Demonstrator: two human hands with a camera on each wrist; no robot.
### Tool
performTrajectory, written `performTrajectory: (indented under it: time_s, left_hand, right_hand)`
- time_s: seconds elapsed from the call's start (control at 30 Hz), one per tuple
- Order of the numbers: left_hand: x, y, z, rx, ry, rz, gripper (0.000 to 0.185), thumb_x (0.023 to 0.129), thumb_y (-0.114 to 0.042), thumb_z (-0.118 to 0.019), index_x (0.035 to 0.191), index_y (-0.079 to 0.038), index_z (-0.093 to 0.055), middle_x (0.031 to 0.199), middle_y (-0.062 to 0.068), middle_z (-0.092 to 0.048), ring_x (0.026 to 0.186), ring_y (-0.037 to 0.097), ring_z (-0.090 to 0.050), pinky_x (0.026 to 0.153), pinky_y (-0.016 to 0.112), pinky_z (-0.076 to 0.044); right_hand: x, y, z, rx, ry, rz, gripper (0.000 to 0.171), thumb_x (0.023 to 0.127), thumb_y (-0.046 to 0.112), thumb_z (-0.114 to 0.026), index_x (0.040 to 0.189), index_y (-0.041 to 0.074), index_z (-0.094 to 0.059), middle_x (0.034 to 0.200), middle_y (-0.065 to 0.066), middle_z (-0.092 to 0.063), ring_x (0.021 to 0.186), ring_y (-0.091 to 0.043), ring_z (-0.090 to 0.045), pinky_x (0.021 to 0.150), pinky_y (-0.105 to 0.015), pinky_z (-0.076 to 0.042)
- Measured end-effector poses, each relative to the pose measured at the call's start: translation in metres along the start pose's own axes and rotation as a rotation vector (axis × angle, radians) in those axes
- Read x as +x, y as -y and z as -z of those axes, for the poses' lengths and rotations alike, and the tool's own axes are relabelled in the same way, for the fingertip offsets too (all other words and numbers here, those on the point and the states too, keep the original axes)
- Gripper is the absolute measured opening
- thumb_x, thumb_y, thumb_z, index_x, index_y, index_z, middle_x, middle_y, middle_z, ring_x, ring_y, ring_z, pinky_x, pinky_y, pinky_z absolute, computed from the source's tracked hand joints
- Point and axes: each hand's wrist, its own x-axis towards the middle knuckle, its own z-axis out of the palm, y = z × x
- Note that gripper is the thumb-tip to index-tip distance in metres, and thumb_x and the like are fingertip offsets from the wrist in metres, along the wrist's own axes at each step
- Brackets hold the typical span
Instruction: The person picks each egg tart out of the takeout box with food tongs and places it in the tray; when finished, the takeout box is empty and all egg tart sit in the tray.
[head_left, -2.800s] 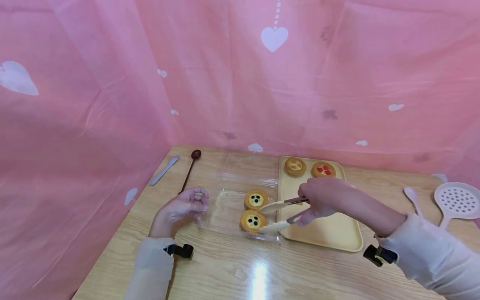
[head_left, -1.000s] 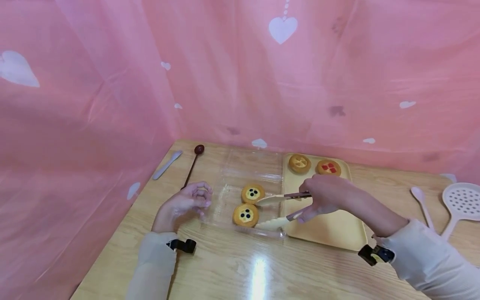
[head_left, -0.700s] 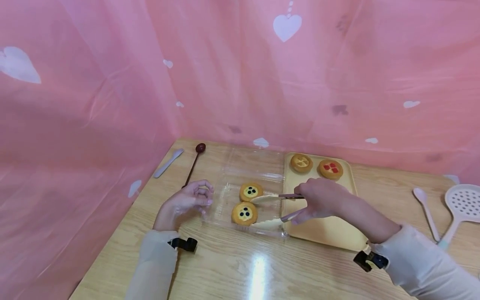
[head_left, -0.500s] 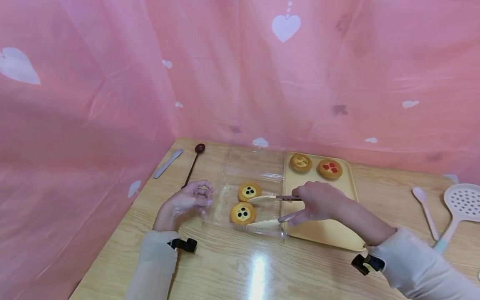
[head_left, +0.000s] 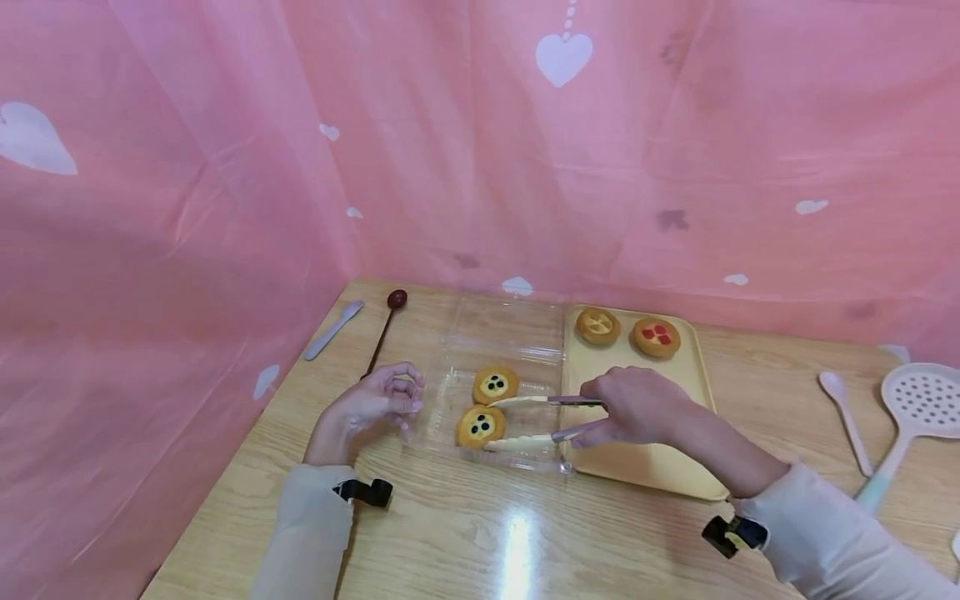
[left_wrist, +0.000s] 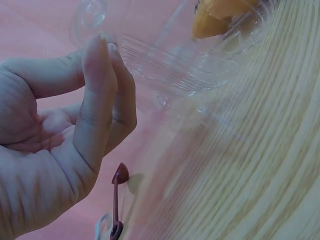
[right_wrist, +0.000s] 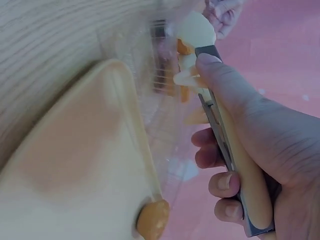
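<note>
My right hand (head_left: 637, 408) grips cream tongs (head_left: 525, 402) that reach left into a clear plastic container (head_left: 442, 412). Their two tips straddle the right side of the near blueberry tart (head_left: 478, 426). A second blueberry tart (head_left: 495, 385) sits just behind it. In the right wrist view my fingers (right_wrist: 250, 130) curl round the tongs' handle (right_wrist: 235, 165). My left hand (head_left: 367, 408) lies at the container's left edge with fingers relaxed; the left wrist view shows its fingertips (left_wrist: 100, 55) at the clear rim (left_wrist: 170, 65).
A yellow tray (head_left: 645, 467) right of the container holds a yellow-topped tart (head_left: 597, 325) and a red-topped tart (head_left: 656, 337). A grey knife (head_left: 332, 330) and dark spoon (head_left: 386, 321) lie at the back left. A pink spoon (head_left: 843, 417) and slotted skimmer (head_left: 918, 404) lie right. Pink curtain walls the table.
My right hand has pushed the tongs further left into the container, and their arms have narrowed a little beside the near tart. The left hand has stayed put.
</note>
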Motion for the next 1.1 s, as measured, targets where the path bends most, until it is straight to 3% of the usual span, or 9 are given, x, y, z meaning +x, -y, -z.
performTrajectory:
  time_s: [0.3,0.43,0.6,0.8,0.9,1.03,1.1]
  left_hand:
    - [0.000,0.001,0.004,0.006,-0.005,0.000,0.032,0.091,0.006,-0.064,0.115,0.011,-0.044,0.083,0.005,-0.057,0.069,0.018,-0.059,0.058,0.033,-0.057]
    - [0.000,0.002,0.004,0.005,-0.005,-0.003,0.030,0.091,0.008,-0.063,0.114,0.012,-0.044,0.083,0.005,-0.057,0.069,0.018,-0.058,0.058,0.032,-0.057]
    - [-0.001,0.004,0.006,-0.008,0.007,-0.006,0.026,0.091,0.008,-0.063,0.112,0.009,-0.046,0.082,0.005,-0.056,0.067,0.019,-0.057,0.058,0.033,-0.057]
    - [0.000,0.006,0.009,-0.002,-0.005,0.003,0.028,0.091,0.006,-0.065,0.113,0.008,-0.048,0.082,0.005,-0.058,0.068,0.018,-0.059,0.059,0.034,-0.058]
    - [0.001,0.008,0.011,0.000,-0.002,-0.001,0.027,0.092,0.007,-0.064,0.113,0.009,-0.047,0.082,0.005,-0.058,0.069,0.017,-0.059,0.059,0.033,-0.057]
    - [0.000,0.008,0.012,-0.003,0.006,-0.008,0.029,0.092,0.006,-0.064,0.114,0.010,-0.046,0.083,0.005,-0.058,0.068,0.017,-0.059,0.059,0.033,-0.057]
    - [-0.001,0.007,0.012,-0.003,0.006,-0.008,0.030,0.091,0.005,-0.065,0.114,0.011,-0.046,0.083,0.005,-0.058,0.068,0.018,-0.059,0.059,0.032,-0.057]
  right_hand:
    - [-0.008,-0.009,0.021,0.050,-0.060,-0.027,0.055,0.071,0.073,-0.072,0.088,0.021,-0.069,0.055,0.013,-0.041,0.050,-0.003,-0.033,0.044,-0.023,-0.024]
    - [-0.012,-0.013,0.027,0.060,-0.104,-0.044,0.059,0.071,0.074,-0.072,0.091,0.019,-0.071,0.056,0.012,-0.038,0.050,-0.003,-0.030,0.045,-0.022,-0.023]
    - [-0.021,-0.024,0.035,0.091,-0.162,-0.043,0.048,0.073,0.064,-0.078,0.082,0.019,-0.063,0.058,0.011,-0.037,0.050,-0.003,-0.029,0.046,-0.021,-0.023]
    - [-0.041,-0.047,0.042,0.133,-0.212,-0.085,0.043,0.078,0.052,-0.081,0.092,0.014,-0.067,0.058,0.012,-0.041,0.047,-0.001,-0.034,0.044,-0.021,-0.030]
    - [-0.053,-0.059,0.043,0.127,-0.291,-0.062,0.036,0.077,0.044,-0.084,0.078,0.019,-0.060,0.058,0.014,-0.035,0.048,0.000,-0.030,0.043,-0.020,-0.026]
    - [-0.068,-0.073,0.042,0.104,-0.377,-0.060,0.050,0.074,0.037,-0.088,0.066,0.023,-0.041,0.059,0.016,-0.027,0.048,0.001,-0.024,0.044,-0.018,-0.022]
    - [-0.074,-0.080,0.040,0.094,-0.386,-0.081,0.049,0.074,0.036,-0.088,0.066,0.024,-0.042,0.058,0.016,-0.027,0.048,0.001,-0.024,0.044,-0.018,-0.022]
